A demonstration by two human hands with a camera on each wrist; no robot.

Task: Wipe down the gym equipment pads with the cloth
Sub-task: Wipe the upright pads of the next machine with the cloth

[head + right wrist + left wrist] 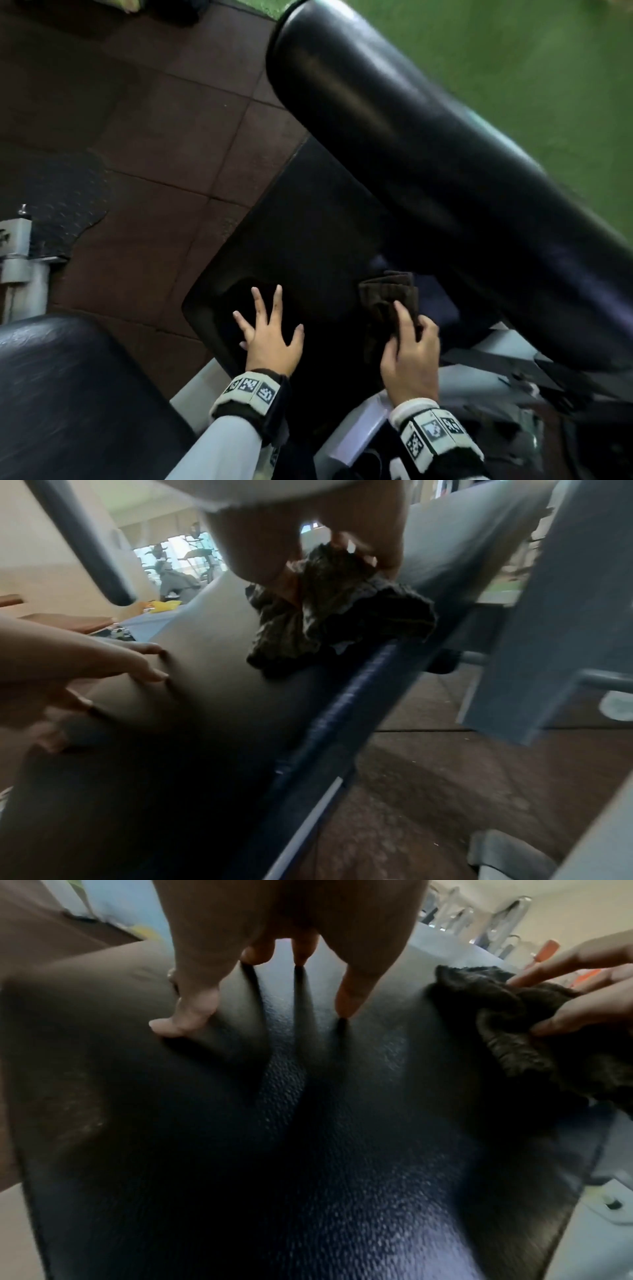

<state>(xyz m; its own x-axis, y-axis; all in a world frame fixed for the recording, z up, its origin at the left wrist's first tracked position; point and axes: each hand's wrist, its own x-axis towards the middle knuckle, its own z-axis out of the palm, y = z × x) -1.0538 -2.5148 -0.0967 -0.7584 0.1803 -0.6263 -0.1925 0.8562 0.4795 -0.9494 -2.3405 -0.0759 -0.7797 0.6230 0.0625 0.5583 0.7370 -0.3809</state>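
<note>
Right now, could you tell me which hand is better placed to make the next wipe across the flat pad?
Probably the right hand: it grips the cloth against the pad, while the left hand only braces it.

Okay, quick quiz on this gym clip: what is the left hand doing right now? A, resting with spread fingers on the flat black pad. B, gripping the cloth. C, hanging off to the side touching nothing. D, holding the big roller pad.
A: the left hand lies with fingers spread on the flat black pad, fingertips denting it in the left wrist view, while the right hand grips the cloth beside it.
</note>
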